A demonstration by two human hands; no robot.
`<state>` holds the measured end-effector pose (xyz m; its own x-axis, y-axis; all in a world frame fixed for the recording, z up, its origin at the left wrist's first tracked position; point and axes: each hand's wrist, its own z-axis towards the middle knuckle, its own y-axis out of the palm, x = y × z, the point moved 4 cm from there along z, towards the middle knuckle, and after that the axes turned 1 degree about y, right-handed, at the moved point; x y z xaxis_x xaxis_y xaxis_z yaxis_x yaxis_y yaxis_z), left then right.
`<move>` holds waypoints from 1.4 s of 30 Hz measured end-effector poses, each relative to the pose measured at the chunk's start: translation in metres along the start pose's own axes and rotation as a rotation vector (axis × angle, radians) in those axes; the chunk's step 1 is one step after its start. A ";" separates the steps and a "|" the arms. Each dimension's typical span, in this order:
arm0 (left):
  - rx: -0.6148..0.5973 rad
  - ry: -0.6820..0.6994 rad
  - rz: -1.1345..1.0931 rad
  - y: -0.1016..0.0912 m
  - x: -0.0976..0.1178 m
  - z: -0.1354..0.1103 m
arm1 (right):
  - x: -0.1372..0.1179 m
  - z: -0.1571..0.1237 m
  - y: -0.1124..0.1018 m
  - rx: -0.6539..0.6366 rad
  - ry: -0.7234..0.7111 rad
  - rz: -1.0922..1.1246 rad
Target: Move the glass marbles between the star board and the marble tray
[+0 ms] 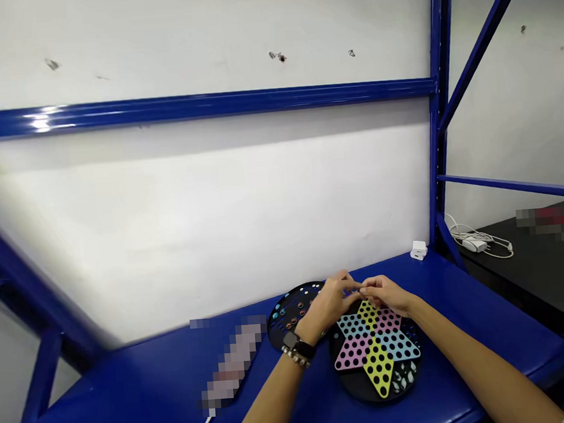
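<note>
Lower right of the frame: a flat, six-pointed star board in pink, yellow and pale blue with black holes (376,345), on a round black base (356,383). Left hand (334,300) and right hand (387,294) meet at the fingertips over its upper point; I cannot tell whether they grip anything. Light fingers and raised wrists should avoid nudging it. Its yellow-to-yellow axis runs near-vertical, lower tip slightly right.

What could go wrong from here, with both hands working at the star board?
1. The left hand and right hand meet at the fingertips near the far end of the star board; anything small pinched there, too small to make out, might drop.
2. The watch sits close to the left black tray and could knock its rim.
3. Loose shiny pieces beside the star might scatter if bumped.
</note>
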<state>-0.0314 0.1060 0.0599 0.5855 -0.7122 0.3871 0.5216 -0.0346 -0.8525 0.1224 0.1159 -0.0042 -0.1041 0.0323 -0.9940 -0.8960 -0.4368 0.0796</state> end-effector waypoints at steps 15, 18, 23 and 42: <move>0.149 -0.596 0.158 -0.061 -0.181 -0.091 | 0.008 0.003 -0.011 0.057 0.062 -0.027; 0.043 -0.635 0.246 -0.054 -0.177 -0.087 | 0.008 0.003 -0.013 0.063 0.054 -0.012; -0.020 -0.681 0.316 -0.051 -0.172 -0.081 | 0.002 0.000 -0.011 0.069 0.056 -0.008; -0.075 -0.806 0.389 -0.050 -0.178 -0.073 | 0.010 0.004 -0.018 0.089 0.053 0.004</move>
<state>-0.2073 0.1832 0.0077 0.9850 0.0244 0.1709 0.1699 0.0401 -0.9847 0.1362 0.1276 -0.0155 -0.0869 -0.0175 -0.9961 -0.9308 -0.3550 0.0874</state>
